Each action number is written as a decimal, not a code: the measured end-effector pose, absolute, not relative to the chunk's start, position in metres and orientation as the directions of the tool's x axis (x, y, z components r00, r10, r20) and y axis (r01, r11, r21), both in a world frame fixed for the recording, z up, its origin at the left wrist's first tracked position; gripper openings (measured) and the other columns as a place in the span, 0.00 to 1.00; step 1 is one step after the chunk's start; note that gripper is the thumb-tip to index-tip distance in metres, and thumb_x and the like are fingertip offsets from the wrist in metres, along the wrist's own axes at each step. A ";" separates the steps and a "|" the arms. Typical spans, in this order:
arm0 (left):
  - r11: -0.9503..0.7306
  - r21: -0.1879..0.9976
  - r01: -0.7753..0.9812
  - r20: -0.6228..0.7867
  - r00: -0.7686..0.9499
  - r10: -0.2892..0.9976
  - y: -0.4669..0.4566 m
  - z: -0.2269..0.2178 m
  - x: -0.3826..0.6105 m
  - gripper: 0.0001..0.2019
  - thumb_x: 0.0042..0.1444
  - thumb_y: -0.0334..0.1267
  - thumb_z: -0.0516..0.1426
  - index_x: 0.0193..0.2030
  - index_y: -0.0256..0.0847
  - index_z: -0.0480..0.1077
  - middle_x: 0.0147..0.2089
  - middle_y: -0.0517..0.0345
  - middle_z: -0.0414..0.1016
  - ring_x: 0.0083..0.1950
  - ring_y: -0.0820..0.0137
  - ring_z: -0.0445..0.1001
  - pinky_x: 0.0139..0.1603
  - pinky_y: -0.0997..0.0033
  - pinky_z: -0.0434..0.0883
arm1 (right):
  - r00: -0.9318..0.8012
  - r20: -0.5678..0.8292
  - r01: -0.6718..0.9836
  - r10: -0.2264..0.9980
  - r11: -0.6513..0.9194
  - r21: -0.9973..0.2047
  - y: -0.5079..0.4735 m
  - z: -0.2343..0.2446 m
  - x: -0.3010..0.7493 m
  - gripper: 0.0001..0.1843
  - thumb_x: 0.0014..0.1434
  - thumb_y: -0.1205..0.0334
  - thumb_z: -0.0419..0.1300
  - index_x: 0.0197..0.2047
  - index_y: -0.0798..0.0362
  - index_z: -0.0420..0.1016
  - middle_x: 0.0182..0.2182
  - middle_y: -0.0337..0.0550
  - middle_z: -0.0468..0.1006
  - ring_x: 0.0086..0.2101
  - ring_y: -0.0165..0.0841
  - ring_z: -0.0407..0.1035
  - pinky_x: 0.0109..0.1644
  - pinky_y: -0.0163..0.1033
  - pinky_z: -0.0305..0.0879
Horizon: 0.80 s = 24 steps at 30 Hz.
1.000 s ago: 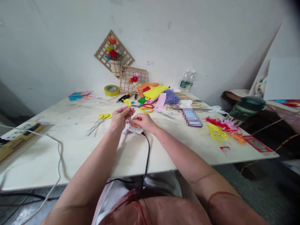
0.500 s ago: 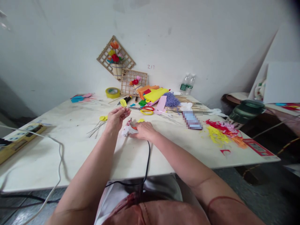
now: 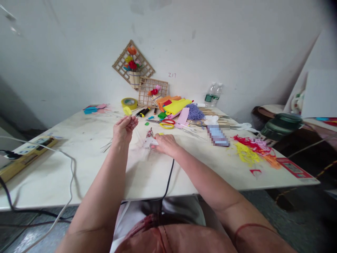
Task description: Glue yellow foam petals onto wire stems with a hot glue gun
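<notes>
On the pale worktop [image 3: 79, 175], near its middle, the right hand [image 3: 165, 144] is resting on the white glue gun [image 3: 149, 141], its fingers curled loosely over the body; I cannot tell whether they are truly gripping it. The left hand [image 3: 123, 129] is pinching a thin wire stem with a yellow petal [image 3: 127, 111] and holding it raised just left of the nozzle. Keeping the stem steady and the glued tip clear of fingers seems wise. Scissors [image 3: 165, 123] are lying beyond.

One head-worn camera looks forward and down across the table [image 3: 79, 182].
</notes>
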State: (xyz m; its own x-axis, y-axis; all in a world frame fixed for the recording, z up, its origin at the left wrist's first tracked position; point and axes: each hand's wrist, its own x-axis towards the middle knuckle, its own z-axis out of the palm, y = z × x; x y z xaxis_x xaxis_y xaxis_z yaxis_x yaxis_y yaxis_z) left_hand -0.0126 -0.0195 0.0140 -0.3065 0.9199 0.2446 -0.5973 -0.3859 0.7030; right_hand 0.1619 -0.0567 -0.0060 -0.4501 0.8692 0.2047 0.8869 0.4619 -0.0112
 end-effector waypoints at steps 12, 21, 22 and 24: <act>-0.290 0.760 -0.581 0.168 -0.255 0.952 -0.013 0.003 -0.013 0.03 0.43 0.27 0.59 0.28 0.33 0.72 0.26 0.52 0.76 0.27 0.70 0.76 0.34 0.71 0.74 | -0.144 0.363 0.171 0.921 0.385 -0.907 -0.039 0.006 0.184 0.11 0.48 0.61 0.55 0.35 0.57 0.70 0.18 0.38 0.70 0.20 0.30 0.66 0.25 0.35 0.63; -0.229 0.832 -0.505 0.190 -0.128 0.973 -0.016 -0.006 -0.004 0.06 0.41 0.30 0.62 0.28 0.33 0.71 0.27 0.52 0.77 0.29 0.69 0.76 0.38 0.68 0.73 | -0.284 0.248 -0.171 0.926 0.206 -0.964 -0.055 0.013 0.175 0.18 0.48 0.48 0.61 0.28 0.57 0.68 0.14 0.33 0.67 0.12 0.22 0.57 0.13 0.28 0.53; -0.231 0.836 -0.498 0.201 -0.113 0.973 -0.016 -0.007 -0.003 0.06 0.41 0.31 0.62 0.28 0.33 0.72 0.27 0.52 0.77 0.29 0.69 0.77 0.39 0.68 0.73 | -0.278 0.245 -0.163 0.929 0.205 -0.965 -0.055 0.014 0.175 0.19 0.48 0.47 0.61 0.29 0.57 0.69 0.14 0.33 0.68 0.12 0.22 0.57 0.13 0.28 0.53; -0.229 0.846 -0.482 0.212 -0.092 0.973 -0.015 -0.009 -0.002 0.07 0.41 0.32 0.63 0.28 0.33 0.72 0.28 0.52 0.77 0.30 0.69 0.77 0.40 0.67 0.73 | -0.264 0.242 -0.148 0.934 0.208 -0.967 -0.054 0.014 0.175 0.21 0.49 0.45 0.60 0.31 0.58 0.70 0.15 0.34 0.69 0.12 0.22 0.57 0.13 0.28 0.53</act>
State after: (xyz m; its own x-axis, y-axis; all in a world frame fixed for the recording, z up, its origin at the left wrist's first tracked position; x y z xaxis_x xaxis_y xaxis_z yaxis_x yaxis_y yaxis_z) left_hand -0.0023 -0.0148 -0.0093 -0.0921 0.9730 0.2116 -0.4818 -0.2295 0.8457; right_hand 0.1749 -0.0541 0.0140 -0.2636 0.9339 0.2417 -0.1484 0.2083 -0.9667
